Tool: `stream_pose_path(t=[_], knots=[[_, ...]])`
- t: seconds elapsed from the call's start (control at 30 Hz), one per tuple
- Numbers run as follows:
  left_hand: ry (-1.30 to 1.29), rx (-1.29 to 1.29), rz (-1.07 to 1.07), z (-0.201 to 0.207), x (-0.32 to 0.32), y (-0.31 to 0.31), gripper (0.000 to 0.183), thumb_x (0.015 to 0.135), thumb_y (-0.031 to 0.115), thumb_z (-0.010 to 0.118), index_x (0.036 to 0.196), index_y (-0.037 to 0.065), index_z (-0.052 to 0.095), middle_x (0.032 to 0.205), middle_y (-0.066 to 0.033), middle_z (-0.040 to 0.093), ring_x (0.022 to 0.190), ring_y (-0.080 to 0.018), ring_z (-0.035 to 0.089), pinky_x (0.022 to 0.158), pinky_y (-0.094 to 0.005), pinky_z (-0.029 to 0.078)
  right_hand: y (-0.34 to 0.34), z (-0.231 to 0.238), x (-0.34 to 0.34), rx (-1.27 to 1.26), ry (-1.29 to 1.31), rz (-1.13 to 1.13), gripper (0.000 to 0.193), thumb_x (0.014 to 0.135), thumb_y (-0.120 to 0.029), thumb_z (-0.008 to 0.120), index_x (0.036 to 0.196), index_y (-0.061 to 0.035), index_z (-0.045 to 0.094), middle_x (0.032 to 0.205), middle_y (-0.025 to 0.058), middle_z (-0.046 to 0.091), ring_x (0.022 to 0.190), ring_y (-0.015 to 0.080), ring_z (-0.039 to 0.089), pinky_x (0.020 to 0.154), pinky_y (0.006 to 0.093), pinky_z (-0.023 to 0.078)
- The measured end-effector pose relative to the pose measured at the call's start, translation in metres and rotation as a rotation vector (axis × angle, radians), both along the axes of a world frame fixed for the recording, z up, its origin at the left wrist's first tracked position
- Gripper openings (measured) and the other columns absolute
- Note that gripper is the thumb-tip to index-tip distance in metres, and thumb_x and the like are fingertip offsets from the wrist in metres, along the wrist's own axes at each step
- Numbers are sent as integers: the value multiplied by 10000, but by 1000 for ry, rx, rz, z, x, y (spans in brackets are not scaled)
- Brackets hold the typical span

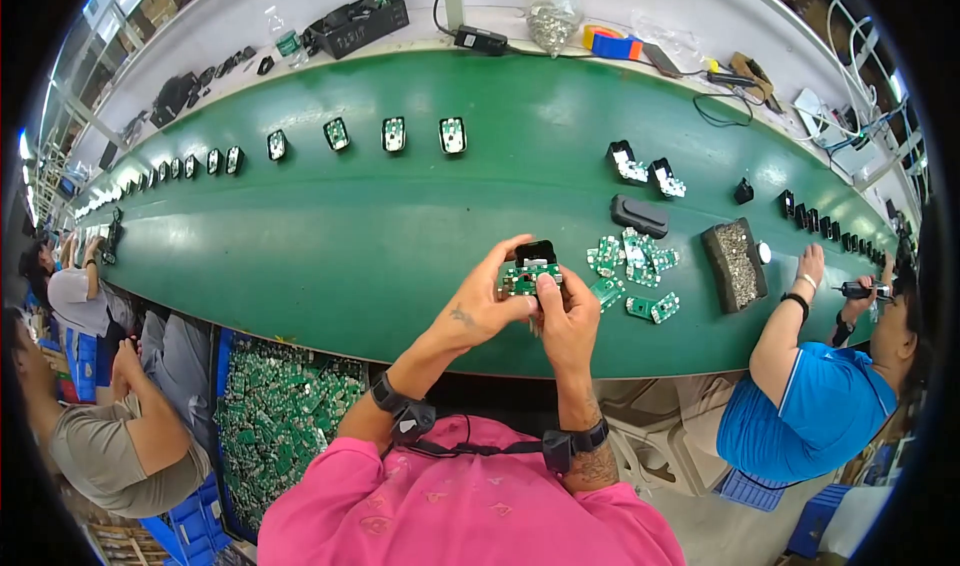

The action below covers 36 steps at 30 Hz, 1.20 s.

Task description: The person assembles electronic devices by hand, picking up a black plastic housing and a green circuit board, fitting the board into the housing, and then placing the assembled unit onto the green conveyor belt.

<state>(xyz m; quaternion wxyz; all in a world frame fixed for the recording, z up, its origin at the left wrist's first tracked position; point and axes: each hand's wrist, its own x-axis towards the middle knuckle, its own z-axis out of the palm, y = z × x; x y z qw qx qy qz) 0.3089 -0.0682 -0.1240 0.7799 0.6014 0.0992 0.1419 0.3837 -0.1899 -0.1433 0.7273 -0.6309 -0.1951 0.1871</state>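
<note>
As left fingers (504, 253) and right fingers (549, 292) hold a green circuit board (516, 282) and boxy black plastic housing (538, 251), apparently for steadiness, loose green boards (606, 256) lie right of the fingers.

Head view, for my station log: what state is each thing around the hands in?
Black casing: open, held
Green board: held against that casing
Left hand: gripping
Right hand: gripping, thumb on that board
Loose boards: scattered, some overlapping
Two nearby casings: open, boards sticking out
Parts tray: open, well filled
</note>
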Motion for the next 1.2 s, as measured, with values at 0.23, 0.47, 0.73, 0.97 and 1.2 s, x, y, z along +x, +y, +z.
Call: stream_pose_path(t=[0.23,0.47,0.73,0.97,1.2], knots=[[115,-31,13,5,-18,-6,555,877,-25,556,1421,14,452,1191,-135,596,816,-153,669,696,-292,584,-17,21,-8,-247,-448,-113,216,950,-98,636,1127,20,672,773,20,634,633,75,538,528,233,406],[49,197,80,12,-32,-9,556,857,-40,563,1403,6,466,1127,-144,614,758,-158,679,650,-292,560,-29,59,1,-218,-655,360,172,890,-1,669,1052,-17,724,787,68,670,647,117,595,547,258,435],[172,332,-56,28,-42,-8,621,827,-58,597,1427,13,457,1195,-146,620,798,-108,670,690,-266,559,-33,61,7,-228,-584,484,173,874,-3,708,1046,-15,726,760,72,678,566,125,613,479,264,454],[185,388,-79,37,-47,-5,609,828,-58,612,1417,13,476,1198,-147,617,797,-117,684,673,-256,557,-36,61,5,-232,-573,538,112,879,5,700,989,0,720,784,83,678,578,124,621,487,264,470],[65,403,218,51,-52,-25,601,840,-52,641,1417,26,492,1227,-148,618,857,-131,698,714,-263,577,-36,55,-22,-136,-617,193,41,924,-1,647,945,34,642,788,82,633,609,134,611,531,250,463]])
